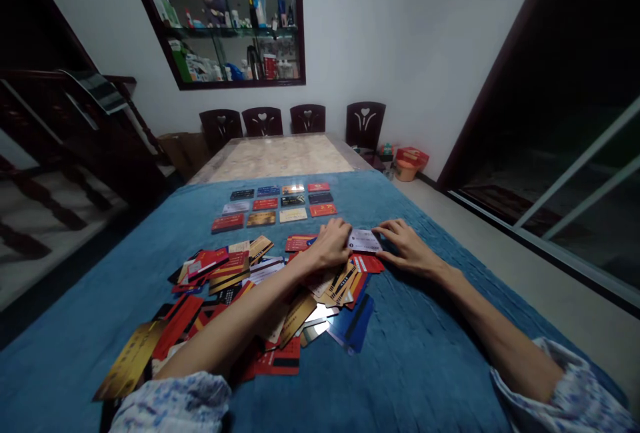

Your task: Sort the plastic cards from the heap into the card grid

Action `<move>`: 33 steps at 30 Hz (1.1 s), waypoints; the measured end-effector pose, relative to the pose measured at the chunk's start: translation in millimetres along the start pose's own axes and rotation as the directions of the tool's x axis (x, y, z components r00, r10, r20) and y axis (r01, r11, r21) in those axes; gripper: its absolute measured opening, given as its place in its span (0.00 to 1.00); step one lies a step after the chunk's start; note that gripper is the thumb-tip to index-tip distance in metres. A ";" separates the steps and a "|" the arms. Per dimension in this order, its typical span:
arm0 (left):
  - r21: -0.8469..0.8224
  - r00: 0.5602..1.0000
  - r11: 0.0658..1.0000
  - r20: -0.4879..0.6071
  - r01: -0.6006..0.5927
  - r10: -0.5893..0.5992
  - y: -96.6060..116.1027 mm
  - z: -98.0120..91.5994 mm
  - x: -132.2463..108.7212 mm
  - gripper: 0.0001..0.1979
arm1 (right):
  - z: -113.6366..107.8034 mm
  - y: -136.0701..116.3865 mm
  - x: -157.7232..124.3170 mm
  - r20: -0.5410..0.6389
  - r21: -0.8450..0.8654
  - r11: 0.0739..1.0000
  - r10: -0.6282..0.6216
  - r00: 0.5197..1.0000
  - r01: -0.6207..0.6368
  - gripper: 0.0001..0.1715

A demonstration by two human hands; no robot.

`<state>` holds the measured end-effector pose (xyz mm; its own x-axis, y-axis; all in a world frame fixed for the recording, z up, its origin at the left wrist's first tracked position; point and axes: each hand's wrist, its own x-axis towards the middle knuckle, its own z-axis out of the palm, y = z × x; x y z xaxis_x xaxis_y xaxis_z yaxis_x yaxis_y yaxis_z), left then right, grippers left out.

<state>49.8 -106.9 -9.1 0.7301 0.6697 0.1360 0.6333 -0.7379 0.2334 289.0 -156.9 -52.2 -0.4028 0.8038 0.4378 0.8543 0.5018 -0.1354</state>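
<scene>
A pale silver-white card [365, 240], like a bank card, lies flat between my two hands. My left hand [327, 245] has its fingers curled at the card's left edge. At the opposite edge, my right hand [410, 250] grips the corners between thumb and fingers. Just below them is a red card [367, 264]. A loose heap of mixed cards spreads under and beside my left forearm, including a gold card [133, 360] and a blue card [354, 323]. Beyond my hands, cards lie in three neat rows, among them a red card [228, 222] and a cream card [293, 215].
A blue cloth [420, 340] covers the near part of the long table, whose bare marble-look top [280, 153] shows at the far end. Several dark chairs [366, 123] stand behind it. An orange bucket [407, 170] sits on the floor at right.
</scene>
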 end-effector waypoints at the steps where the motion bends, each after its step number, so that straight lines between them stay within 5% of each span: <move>1: 0.006 1.000 1.000 0.004 -0.007 0.007 0.2 -1.2 -0.5 0.14 | 0.1 0.1 0.8 0.002 0.006 1.000 -0.004 1.000 0.004 0.26; 21: 0.145 0.995 0.989 0.085 0.038 -0.051 -15.6 -39.3 -29.2 0.14 | -5.0 -24.0 48.0 0.141 0.100 0.989 -0.127 0.982 0.113 0.25; 33: 0.131 0.987 0.982 0.071 0.133 -0.143 -61.3 -55.5 -62.4 0.16 | 20.3 -51.3 98.7 0.176 0.124 0.975 -0.202 0.963 0.182 0.27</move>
<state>-48.8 -98.8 21.5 0.6481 0.7608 0.0323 0.7530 -0.6467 0.1216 198.8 -96.8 -20.1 -0.6186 0.7292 0.2928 0.7192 0.6755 -0.1629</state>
